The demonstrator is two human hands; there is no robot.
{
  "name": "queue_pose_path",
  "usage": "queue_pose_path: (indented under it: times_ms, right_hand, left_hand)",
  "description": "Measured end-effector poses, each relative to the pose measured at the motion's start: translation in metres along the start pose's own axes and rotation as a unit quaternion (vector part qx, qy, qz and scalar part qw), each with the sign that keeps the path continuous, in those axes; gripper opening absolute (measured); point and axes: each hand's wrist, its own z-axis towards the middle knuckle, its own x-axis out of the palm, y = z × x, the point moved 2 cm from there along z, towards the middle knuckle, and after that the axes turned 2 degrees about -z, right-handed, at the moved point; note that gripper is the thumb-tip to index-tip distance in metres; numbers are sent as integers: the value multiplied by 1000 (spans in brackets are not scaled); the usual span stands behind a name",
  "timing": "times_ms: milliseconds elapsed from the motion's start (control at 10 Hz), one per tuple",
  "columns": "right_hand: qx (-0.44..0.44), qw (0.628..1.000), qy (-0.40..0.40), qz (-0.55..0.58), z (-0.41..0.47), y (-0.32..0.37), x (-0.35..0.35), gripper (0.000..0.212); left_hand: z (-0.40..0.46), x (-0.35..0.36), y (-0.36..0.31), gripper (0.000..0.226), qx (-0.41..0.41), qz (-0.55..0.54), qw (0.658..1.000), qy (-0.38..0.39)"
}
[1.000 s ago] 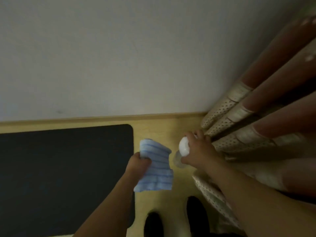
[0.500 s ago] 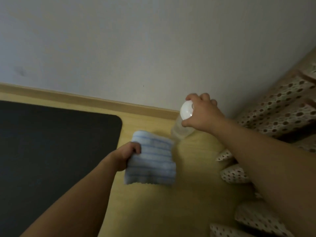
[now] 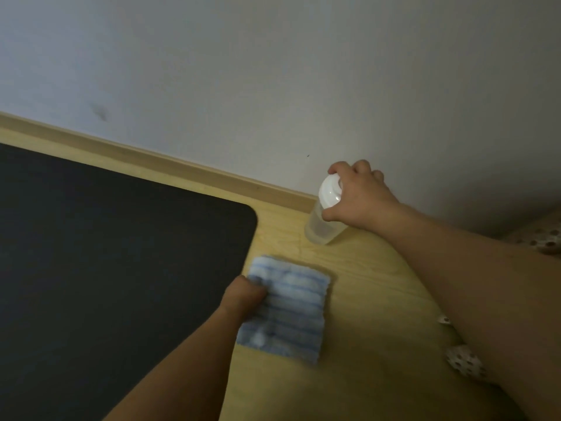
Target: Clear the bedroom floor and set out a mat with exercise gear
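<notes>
A black exercise mat [image 3: 115, 262] lies flat on the yellow wooden floor [image 3: 364, 344], its rounded corner near the wall. My left hand [image 3: 244, 294] grips the left edge of a folded blue-and-white striped towel [image 3: 291, 311], which lies low over the floor just right of the mat. My right hand [image 3: 355, 194] holds a clear water bottle [image 3: 323, 223] by its white cap. The bottle's base is at the floor close to the baseboard; whether it touches is unclear.
A white wall [image 3: 273, 71] and wooden baseboard [image 3: 182, 168] run behind the mat. Spotted fabric [image 3: 464, 361], bedding or curtain, shows at the right edge beneath my right forearm.
The view has tilted and closed in on the floor. Both hands have gone down: the towel now lies flatter beside the mat, and the bottle sits lower near the baseboard.
</notes>
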Motion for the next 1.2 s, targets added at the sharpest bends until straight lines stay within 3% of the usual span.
queue_pose_path:
  times_ms: [100,700,1000,1100,1200]
  right_hand:
    - [-16,1000,12,-7,9,9,12,84]
    - [-77,997,17,6,30,37,60,81]
    - [-57,998,-16,-7,7,32,66,101]
    - [-52,998,-35,-14,-9,26,69,104]
    - [-42,997,-56,-36,-28,21,72,102]
  left_hand:
    - [0,0,6,41,9,-3,1000,-25]
    - [20,-5,0,32,29,122,992,-4]
    - [8,-10,-1,37,54,132,990,0]
    - [0,-16,-1,47,93,188,978,-19]
    - [-8,-26,-4,42,160,139,973,-93]
